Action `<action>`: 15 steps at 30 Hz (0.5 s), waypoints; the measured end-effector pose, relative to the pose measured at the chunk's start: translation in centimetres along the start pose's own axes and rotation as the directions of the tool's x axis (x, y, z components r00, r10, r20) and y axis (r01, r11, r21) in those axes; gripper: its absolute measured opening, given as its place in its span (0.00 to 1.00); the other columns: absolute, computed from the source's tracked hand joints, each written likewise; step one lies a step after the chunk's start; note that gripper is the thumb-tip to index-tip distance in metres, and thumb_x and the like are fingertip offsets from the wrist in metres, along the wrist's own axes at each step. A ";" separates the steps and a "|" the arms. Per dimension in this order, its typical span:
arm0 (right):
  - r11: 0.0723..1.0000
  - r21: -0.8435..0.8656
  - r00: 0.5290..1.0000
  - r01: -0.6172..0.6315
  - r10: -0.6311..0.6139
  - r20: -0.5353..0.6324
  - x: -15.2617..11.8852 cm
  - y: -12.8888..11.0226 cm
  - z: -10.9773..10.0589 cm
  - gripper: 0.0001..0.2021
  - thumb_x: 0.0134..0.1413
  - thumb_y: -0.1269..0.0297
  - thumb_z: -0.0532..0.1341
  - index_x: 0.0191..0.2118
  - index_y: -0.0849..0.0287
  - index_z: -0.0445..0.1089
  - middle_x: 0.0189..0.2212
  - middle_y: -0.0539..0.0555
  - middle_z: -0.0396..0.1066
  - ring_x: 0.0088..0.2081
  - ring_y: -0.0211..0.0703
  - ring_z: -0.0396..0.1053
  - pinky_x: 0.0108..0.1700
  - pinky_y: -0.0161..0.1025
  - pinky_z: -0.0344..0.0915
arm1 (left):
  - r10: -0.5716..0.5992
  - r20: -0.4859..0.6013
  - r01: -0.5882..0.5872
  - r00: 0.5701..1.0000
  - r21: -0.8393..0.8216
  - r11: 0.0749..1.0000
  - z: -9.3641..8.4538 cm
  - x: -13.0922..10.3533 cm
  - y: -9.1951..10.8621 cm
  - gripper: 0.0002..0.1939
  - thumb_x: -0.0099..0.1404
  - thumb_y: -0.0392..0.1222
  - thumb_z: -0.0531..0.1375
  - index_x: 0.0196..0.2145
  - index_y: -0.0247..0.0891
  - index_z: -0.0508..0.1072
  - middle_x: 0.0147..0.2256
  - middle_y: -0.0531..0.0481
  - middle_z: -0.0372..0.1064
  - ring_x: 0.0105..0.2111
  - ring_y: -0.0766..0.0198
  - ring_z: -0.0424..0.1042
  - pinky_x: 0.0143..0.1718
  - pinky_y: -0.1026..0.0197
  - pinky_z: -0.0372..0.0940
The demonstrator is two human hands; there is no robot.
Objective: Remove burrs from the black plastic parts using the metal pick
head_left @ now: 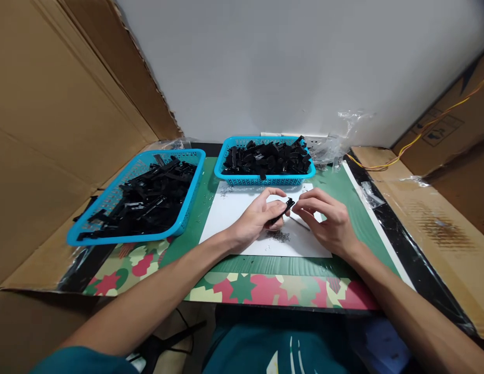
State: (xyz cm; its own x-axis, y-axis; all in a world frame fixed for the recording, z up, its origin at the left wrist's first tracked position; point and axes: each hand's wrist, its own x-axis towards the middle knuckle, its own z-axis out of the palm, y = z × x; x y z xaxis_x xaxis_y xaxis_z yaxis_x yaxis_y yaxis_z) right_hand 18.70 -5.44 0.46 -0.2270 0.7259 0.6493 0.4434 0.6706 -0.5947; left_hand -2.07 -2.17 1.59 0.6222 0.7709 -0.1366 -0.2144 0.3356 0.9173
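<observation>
A small black plastic part (283, 211) is held in my left hand (263, 213), between thumb and curled fingers, over a white sheet (226, 218). My right hand (327, 215) is just to its right, thumb and fingertips pinched together close to the part's upper end; whatever they hold is too small to make out. A thin grey rod (299, 223) shows below the right fingers, over the sheet. Under my hands lies a pile of tiny dark metal pieces (279, 236), and some more are scattered at the sheet's upper left.
Blue baskets heaped with black plastic parts stand at the left (182, 221) and at the back (261, 180). Cardboard (432, 208) borders the right side, with yellow wires (405, 148) over it. Clear plastic wrap (331, 148) lies near the wall. A patterned strip (265, 290) lines the front edge.
</observation>
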 end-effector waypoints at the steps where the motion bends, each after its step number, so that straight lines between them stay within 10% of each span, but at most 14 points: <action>1: 0.999 -0.025 0.999 0.034 -0.035 -0.009 0.0 0.0 0.1 0.09 0.70 0.71 0.60 0.41 0.55 0.78 0.38 0.56 0.75 0.32 0.39 0.70 0.33 0.39 0.70 | 0.001 0.009 -0.001 1.000 0.005 1.000 0.0 0.0 -0.1 0.20 0.69 0.50 0.67 0.51 0.42 0.64 0.29 0.58 0.62 0.24 0.73 0.57 0.28 0.67 0.51; 8: 0.990 -0.086 0.993 0.113 -0.114 -0.008 -0.2 0.3 0.3 0.09 0.69 0.73 0.61 0.40 0.55 0.79 0.36 0.54 0.73 0.33 0.40 0.72 0.33 0.38 0.70 | 0.008 0.035 -0.009 0.999 0.036 0.999 -0.2 0.1 -0.2 0.22 0.66 0.47 0.70 0.51 0.43 0.65 0.35 0.56 0.64 0.25 0.75 0.57 0.27 0.66 0.49; 15: 0.977 0.091 0.980 -0.193 0.187 0.075 0.0 -0.6 0.3 0.04 0.67 0.65 0.64 0.42 0.57 0.78 0.37 0.54 0.75 0.34 0.40 0.73 0.30 0.35 0.71 | 0.100 -0.083 -0.087 0.992 0.148 0.985 -0.5 0.1 -0.2 0.24 0.66 0.49 0.71 0.53 0.45 0.65 0.38 0.56 0.64 0.24 0.77 0.59 0.25 0.68 0.51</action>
State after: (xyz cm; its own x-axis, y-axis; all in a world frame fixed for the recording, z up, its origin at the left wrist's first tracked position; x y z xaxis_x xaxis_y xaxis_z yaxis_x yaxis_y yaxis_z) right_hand 18.15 -5.82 0.64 -0.2047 0.8478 0.4892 0.3980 0.5287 -0.7497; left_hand -2.34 -1.86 1.21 0.5331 0.8427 -0.0746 -0.1540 0.1834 0.9709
